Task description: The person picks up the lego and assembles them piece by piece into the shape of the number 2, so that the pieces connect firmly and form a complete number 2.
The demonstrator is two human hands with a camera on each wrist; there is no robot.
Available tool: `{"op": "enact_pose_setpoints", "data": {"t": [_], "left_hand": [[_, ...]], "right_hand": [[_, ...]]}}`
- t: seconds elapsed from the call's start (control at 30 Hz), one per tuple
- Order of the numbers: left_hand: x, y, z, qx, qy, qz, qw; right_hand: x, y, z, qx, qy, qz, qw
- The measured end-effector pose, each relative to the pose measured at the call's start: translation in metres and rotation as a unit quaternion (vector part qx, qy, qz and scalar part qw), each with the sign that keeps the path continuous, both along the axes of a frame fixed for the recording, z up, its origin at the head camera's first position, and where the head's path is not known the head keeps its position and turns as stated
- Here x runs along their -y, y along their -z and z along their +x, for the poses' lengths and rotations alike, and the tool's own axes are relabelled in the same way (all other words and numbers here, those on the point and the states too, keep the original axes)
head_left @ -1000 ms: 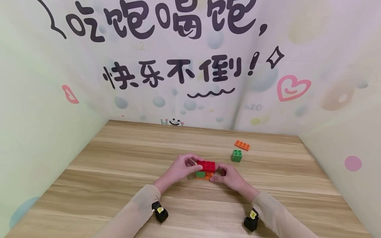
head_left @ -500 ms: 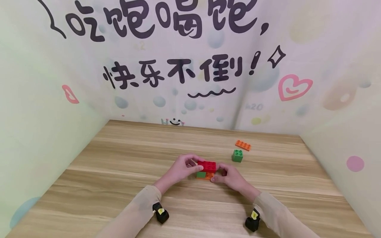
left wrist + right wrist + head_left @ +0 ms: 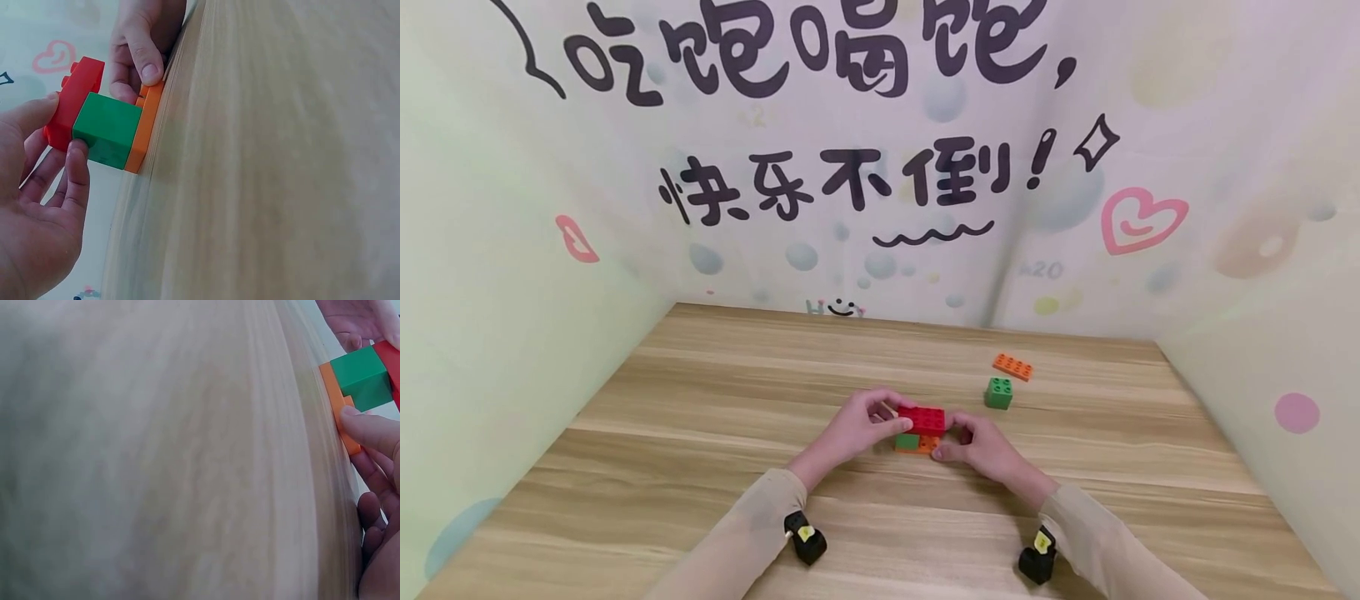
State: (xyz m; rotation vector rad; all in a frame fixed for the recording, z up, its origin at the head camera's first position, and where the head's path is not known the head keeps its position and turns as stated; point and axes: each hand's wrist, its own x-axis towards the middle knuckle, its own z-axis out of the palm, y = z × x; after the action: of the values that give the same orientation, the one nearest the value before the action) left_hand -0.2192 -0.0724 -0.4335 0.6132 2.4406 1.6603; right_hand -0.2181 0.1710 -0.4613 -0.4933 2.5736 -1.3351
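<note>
A red studded brick (image 3: 921,419) lies across the top of a green block (image 3: 106,128), which stands on the left part of a flat orange plate (image 3: 145,128). My left hand (image 3: 859,423) grips the red brick at its left end, thumb on the near side and fingers at the back and below. With thumb and fingers, my right hand (image 3: 983,450) pinches the right end of the orange plate, where bare studs show. In the right wrist view the red brick (image 3: 390,365) overhangs the plate, with a gap under its right half. The plate sits on the wooden table.
Behind the right hand stands a second green block (image 3: 999,393) with studs up. Farther back lies another flat orange plate (image 3: 1012,367). The wooden table (image 3: 700,400) meets a printed cloth wall (image 3: 880,275) at the back and pale walls at both sides.
</note>
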Motion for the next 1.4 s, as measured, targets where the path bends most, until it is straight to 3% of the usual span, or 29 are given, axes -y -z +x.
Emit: {"op": "enact_pose_setpoints", "data": {"t": [0.3,0.63,0.83,1.23,1.4], "left_hand": [[0.000,-0.001,0.002,0.012,-0.004,0.005,0.9999],[-0.001,-0.001,0.003,0.012,-0.007,0.003,0.9999],[-0.001,-0.001,0.003,0.011,-0.008,0.002,0.9999],[-0.001,0.000,0.003,0.007,-0.009,-0.004,0.9999],[0.000,0.001,0.003,0.005,-0.009,-0.002,0.9999]], "right_hand": [[-0.004,-0.003,0.001,-0.032,-0.044,0.004,0.9985],[-0.012,-0.006,0.004,-0.040,-0.055,0.012,0.9976],[-0.020,-0.012,0.001,-0.036,-0.052,0.005,0.9979],[-0.040,-0.028,-0.011,-0.099,-0.034,-0.006,0.9945],[-0.044,-0.039,-0.015,-0.111,-0.009,-0.001,0.9938]]}}
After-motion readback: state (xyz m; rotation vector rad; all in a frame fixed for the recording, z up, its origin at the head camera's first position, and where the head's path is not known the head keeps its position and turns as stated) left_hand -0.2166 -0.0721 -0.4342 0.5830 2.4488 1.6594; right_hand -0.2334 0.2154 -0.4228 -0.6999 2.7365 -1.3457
